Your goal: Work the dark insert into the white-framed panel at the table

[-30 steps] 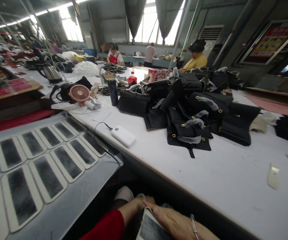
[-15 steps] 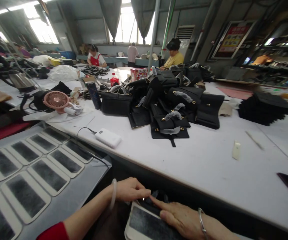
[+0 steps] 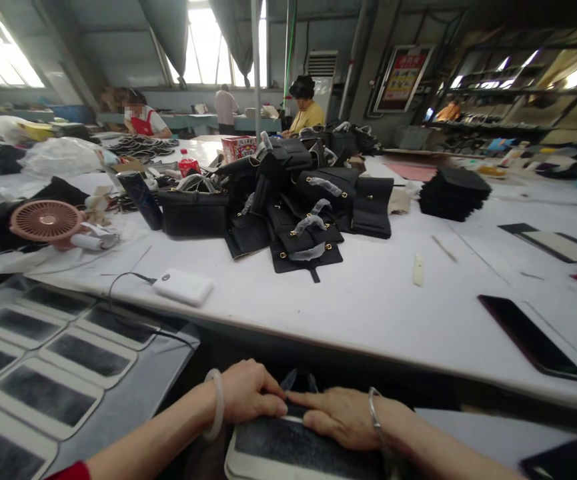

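At the bottom centre, a dark panel with a pale border [image 3: 293,450] lies below the table edge, against a black piece with a plastic-wrapped handle [image 3: 299,381]. My left hand [image 3: 251,393], a pale bangle on its wrist, has thumb and fingers closed on the panel's upper edge. My right hand [image 3: 341,415], with a silver bracelet, lies flat across the same edge, its fingers stretched toward my left fingertips. The lower part of the panel runs out of view.
Black bags [image 3: 308,220] are heaped on the white table [image 3: 358,300]. Around them are a pink fan [image 3: 47,221], a white power bank [image 3: 183,287], a phone [image 3: 531,337] and stacked black pieces [image 3: 454,193]. Bordered panels [image 3: 43,393] cover the left surface. A person in yellow [image 3: 308,115] sits behind.
The view has swung right, so the table things appear further left and the phone shows fully. Both hands stay at the panel's upper edge, and the panel lies more level.
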The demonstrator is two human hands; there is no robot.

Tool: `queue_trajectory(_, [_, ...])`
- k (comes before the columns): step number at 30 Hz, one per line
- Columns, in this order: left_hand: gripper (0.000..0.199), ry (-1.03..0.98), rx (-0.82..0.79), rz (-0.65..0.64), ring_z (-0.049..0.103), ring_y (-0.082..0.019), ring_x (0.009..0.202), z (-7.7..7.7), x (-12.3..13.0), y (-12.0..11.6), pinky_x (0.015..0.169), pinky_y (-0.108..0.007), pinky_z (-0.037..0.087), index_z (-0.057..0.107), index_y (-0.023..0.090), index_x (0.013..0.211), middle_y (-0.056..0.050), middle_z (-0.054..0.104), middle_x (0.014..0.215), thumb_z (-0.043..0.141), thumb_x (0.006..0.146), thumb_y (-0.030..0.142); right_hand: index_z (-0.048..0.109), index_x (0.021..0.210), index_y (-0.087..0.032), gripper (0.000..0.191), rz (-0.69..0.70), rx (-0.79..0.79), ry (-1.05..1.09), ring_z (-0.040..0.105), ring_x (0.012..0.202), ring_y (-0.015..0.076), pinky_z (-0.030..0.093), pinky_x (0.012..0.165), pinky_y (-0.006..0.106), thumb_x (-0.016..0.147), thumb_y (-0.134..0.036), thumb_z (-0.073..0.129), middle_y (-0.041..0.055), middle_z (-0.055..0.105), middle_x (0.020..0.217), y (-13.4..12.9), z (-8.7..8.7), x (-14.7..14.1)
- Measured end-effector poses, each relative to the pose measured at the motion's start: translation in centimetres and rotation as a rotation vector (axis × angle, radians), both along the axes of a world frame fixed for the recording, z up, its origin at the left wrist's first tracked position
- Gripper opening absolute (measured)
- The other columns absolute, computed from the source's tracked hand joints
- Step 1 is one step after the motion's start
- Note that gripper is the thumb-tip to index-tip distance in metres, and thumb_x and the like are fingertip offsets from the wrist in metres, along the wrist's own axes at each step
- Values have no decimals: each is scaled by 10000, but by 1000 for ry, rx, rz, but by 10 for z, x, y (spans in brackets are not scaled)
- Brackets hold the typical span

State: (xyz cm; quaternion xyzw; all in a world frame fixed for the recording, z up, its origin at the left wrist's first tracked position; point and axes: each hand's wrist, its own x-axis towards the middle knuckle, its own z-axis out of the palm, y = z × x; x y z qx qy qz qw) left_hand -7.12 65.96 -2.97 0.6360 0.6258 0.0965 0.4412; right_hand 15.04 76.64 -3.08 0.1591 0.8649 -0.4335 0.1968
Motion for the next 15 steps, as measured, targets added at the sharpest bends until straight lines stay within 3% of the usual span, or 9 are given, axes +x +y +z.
queue_trajectory(2, [235, 41, 82, 5, 651, -218, 844, 3, 7, 0, 761, -259, 469, 757, 281, 968, 4, 725, 879, 657, 780, 382, 468, 1394, -298, 542, -87, -4, 80, 608, 1069, 413, 426, 940, 639, 931, -575, 426, 164, 645, 1189, 1, -5, -6])
queue_trajectory(4, [283, 60, 189, 32, 600, -220, 1049, 6, 19, -5, 919, -266, 430, 715, 270, 1050, -3, 670, 1136, 684, 777, 339, 545, 1338, -284, 558, -291, -40, 215, 571, 1148, 373, 360, 1045, 602, 906, -624, 444, 118, 625, 1242, 5, -10, 8])
queue_trajectory(6, [295, 47, 284, 46, 517, -201, 1190, 9, 35, -15, 1037, -269, 355, 680, 286, 1073, 12, 573, 1302, 706, 781, 310, 463, 1406, -212, 688, -620, -40, 358, 464, 1285, 286, 287, 1143, 471, 935, -672, 261, 92, 516, 1384, 2, -22, 38])
queue_trajectory(7, [278, 34, 314, 35, 487, -198, 1229, 10, 44, -20, 1083, -287, 317, 675, 297, 1054, 19, 542, 1340, 721, 780, 316, 344, 1466, -134, 782, -802, -18, 392, 429, 1315, 262, 289, 1148, 446, 944, -658, 86, 126, 468, 1422, -5, -33, 57])
queue_trajectory(9, [287, 10, 343, -30, 427, -218, 1297, 8, 63, -30, 1157, -358, 226, 666, 308, 1017, 19, 494, 1400, 764, 757, 382, 171, 1478, 20, 914, -1268, 6, 424, 440, 1306, 277, 355, 1112, 455, 900, -625, -121, 222, 448, 1410, -34, -63, 88])
queue_trajectory(10, [327, 6, 346, -67, 390, -239, 1330, 5, 73, -33, 1177, -403, 184, 657, 301, 1015, 3, 462, 1434, 781, 739, 425, 187, 1445, 87, 987, -1363, -20, 382, 491, 1254, 327, 395, 1070, 517, 868, -626, -179, 283, 495, 1338, -53, -80, 96])
queue_trajectory(13, [422, 22, 332, -121, 311, -281, 1385, -6, 98, -33, 1177, -488, 160, 631, 253, 999, -74, 389, 1490, 799, 701, 500, 527, 1296, -80, 1041, -1296, -137, 349, 667, 976, 338, 525, 898, 575, 844, -637, -227, 190, 706, 997, -109, -129, 85])
queue_trajectory(15, [377, 46, 327, -104, 313, -288, 1385, -13, 109, -29, 1162, -516, 177, 627, 238, 954, -100, 411, 1472, 794, 713, 474, 588, 1232, -158, 1038, -1149, -122, 402, 670, 969, 314, 537, 876, 565, 835, -668, -224, 150, 716, 969, -128, -146, 59])
